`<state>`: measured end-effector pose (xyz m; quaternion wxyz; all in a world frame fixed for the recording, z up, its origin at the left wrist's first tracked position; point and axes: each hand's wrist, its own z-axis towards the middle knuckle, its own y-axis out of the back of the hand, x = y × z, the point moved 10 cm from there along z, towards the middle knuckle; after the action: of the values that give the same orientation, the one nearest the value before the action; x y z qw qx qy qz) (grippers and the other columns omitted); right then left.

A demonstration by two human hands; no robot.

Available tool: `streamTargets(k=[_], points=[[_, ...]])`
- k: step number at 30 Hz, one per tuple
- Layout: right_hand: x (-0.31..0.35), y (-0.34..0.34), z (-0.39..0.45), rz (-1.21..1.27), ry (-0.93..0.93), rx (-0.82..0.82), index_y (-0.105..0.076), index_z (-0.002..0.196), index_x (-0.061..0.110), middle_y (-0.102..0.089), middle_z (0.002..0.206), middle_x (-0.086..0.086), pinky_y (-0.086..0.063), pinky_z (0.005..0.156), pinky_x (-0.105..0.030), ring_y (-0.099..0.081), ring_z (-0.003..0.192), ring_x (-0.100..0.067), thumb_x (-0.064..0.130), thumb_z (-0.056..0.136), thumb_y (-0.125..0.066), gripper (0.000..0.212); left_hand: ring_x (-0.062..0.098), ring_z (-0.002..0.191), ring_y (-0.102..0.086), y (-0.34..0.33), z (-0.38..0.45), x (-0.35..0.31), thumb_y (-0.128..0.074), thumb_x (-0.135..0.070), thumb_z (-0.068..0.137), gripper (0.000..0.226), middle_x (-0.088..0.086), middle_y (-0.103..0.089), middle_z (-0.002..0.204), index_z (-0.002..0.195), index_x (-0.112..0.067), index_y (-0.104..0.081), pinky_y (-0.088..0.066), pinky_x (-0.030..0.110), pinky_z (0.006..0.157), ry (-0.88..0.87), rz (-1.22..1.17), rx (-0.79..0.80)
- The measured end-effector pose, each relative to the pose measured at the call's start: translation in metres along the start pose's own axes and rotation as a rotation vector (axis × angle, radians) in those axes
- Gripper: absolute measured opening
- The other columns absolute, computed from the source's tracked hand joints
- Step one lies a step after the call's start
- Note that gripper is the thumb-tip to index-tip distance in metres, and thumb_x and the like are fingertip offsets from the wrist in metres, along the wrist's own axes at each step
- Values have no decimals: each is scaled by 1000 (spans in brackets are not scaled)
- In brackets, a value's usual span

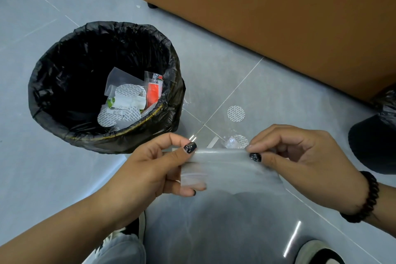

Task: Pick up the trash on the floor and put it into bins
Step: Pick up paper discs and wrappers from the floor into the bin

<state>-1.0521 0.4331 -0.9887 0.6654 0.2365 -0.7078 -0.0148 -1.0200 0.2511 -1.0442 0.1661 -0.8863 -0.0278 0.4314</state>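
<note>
Two hands — left hand (158,163) and right hand (300,161), one clear plastic bag (231,169) between them, two bins (near bin (102,135), far bin (372,143) half out of view), two round foil seals on the floor — (236,113) and (241,141), two shoes.

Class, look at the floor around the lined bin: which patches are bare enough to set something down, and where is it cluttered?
Bare tile lies left of the black-lined bin, and between the bin and the brown cabinet. It is crowded ahead of the hands: a round foil seal, another seal beside a clear wrapper, and the plastic bag held by the left hand and right hand.
</note>
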Motion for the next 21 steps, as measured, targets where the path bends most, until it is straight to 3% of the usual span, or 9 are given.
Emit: streamTargets(k=[4,6,8,15,18,21], points=[[-6,-7,-1,27,-60,72,-74,79,20,-72,85,1,-50,64,-16,-65,68,-15,-1,76,-74,22,27,58,-68,7,1,-11,-66,-16,74,12,17,-66,71,85,-10,-64,-54,26,49,-122,108,-48],[-15,-10,-1,147,-171,108,-74,88,18,-74,89,-4,-53,65,-19,-69,73,-18,14,75,-71,14,22,59,-67,6,0,-18,-66,-15,74,9,14,-65,69,82,-11,-65,-55,29,51,-194,161,-36],[-25,-10,-1,199,-252,119,-73,95,14,-74,90,-7,-54,63,-21,-70,75,-19,20,72,-67,25,21,60,-66,3,-1,-21,-73,-11,79,8,12,-65,69,82,-10,-65,-56,31,52,-247,201,-20],[-33,-3,-1,327,-323,25,-74,78,3,-75,84,-8,-54,64,-17,-71,73,-14,7,59,-72,19,23,70,-69,-3,-2,-18,-70,-9,77,6,11,-66,78,81,-9,-66,-57,30,56,-246,184,28],[-30,-2,-1,320,-300,-3,-74,78,6,-75,81,-9,-56,61,-19,-70,70,-15,1,63,-73,16,34,74,-72,-5,-4,-19,-71,-14,79,9,18,-67,81,81,-7,-66,-57,30,56,-219,170,25],[-22,-1,1,247,-205,-15,-76,78,11,-74,82,-6,-55,65,-18,-69,72,-15,-8,70,-71,21,35,71,-72,0,-3,-16,-69,-14,77,16,18,-65,80,87,-3,-63,-57,29,53,-168,113,-41]])
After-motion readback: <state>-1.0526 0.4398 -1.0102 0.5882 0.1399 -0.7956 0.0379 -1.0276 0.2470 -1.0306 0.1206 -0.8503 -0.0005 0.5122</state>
